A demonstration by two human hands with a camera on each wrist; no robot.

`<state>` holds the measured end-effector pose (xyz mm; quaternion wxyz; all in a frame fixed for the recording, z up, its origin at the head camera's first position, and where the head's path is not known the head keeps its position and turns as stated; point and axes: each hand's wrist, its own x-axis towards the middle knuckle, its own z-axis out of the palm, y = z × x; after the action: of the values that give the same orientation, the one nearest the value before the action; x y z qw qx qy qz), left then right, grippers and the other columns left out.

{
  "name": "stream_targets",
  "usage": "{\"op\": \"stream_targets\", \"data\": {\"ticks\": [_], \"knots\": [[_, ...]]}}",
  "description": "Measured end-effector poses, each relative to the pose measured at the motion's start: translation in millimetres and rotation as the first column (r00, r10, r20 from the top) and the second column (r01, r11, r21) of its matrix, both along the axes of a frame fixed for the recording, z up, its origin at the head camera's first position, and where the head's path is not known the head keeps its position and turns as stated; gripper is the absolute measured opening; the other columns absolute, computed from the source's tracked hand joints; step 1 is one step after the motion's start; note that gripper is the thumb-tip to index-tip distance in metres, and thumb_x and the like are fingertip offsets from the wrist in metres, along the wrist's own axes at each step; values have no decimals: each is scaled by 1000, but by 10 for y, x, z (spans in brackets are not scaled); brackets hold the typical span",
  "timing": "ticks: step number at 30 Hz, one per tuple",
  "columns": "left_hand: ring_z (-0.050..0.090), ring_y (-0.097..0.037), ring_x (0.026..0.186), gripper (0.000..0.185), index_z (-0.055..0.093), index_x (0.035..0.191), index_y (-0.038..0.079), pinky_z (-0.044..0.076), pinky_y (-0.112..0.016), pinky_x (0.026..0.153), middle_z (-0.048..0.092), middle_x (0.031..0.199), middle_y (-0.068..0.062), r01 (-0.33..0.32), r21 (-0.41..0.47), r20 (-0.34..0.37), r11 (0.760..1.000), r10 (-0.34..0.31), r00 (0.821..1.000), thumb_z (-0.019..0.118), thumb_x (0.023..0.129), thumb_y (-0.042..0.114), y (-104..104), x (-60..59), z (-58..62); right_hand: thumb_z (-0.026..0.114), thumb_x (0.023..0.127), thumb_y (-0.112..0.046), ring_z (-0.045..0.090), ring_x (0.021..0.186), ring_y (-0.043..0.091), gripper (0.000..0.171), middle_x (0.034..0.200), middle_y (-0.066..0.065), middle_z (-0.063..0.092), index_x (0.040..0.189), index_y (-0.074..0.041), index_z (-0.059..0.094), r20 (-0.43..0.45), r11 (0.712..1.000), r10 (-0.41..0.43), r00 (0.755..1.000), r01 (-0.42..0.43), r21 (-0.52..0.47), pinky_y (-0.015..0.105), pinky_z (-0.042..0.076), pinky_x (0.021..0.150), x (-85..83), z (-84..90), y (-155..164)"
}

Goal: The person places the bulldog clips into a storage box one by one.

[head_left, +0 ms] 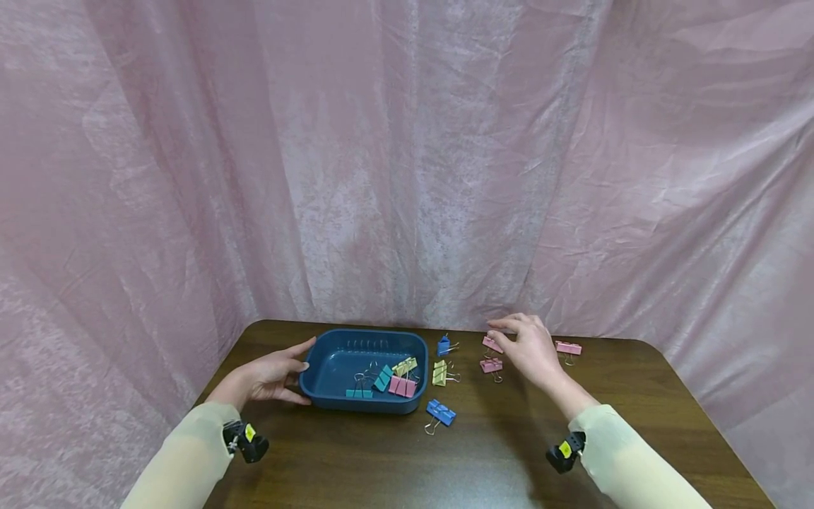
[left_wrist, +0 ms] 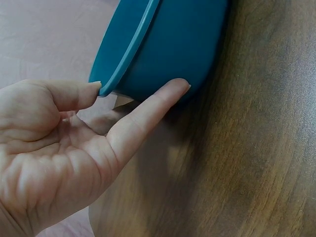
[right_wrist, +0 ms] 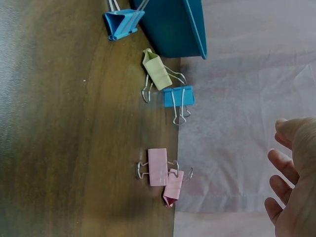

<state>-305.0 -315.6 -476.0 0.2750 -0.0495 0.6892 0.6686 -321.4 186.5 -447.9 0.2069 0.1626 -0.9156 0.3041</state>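
Observation:
My left hand (head_left: 273,375) rests against the left end of a blue plastic tray (head_left: 331,406). In the left wrist view its fingertips touch the rim and outer wall. Inside the tray lie teal binder clips (head_left: 359,394), a pink binder clip (head_left: 402,386) and a yellow binder clip (head_left: 405,366). My right hand (head_left: 528,346) hovers with loosely bent fingers beside two pink binder clips, one (head_left: 492,365) nearer and one (head_left: 492,344) farther back. The right wrist view shows nothing between the visible fingers (right_wrist: 284,165), which are apart from the clips.
Right of the tray lie a yellow binder clip (head_left: 439,373) and two blue binder clips, one behind (head_left: 444,345) and one in front (head_left: 441,412). Another pink binder clip (head_left: 568,348) lies beyond my right hand. A pink curtain (head_left: 407,177) hangs behind the wooden table (head_left: 381,459).

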Motion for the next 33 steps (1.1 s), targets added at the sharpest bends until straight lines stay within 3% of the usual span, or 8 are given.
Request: {"op": "stream_targets", "data": {"ticks": [33], "knots": [[40,-58,135,65,4,166,24,52,-67,89,15,159,-39,31,32,-12,999,-30,999,32,111,5,-15,-15,-17,81,88,-22,59,107,28,21,106,-1,72,108,-17,81,-47,993,108,993,-106,51,49,44,94,290,-82,-185]]}}
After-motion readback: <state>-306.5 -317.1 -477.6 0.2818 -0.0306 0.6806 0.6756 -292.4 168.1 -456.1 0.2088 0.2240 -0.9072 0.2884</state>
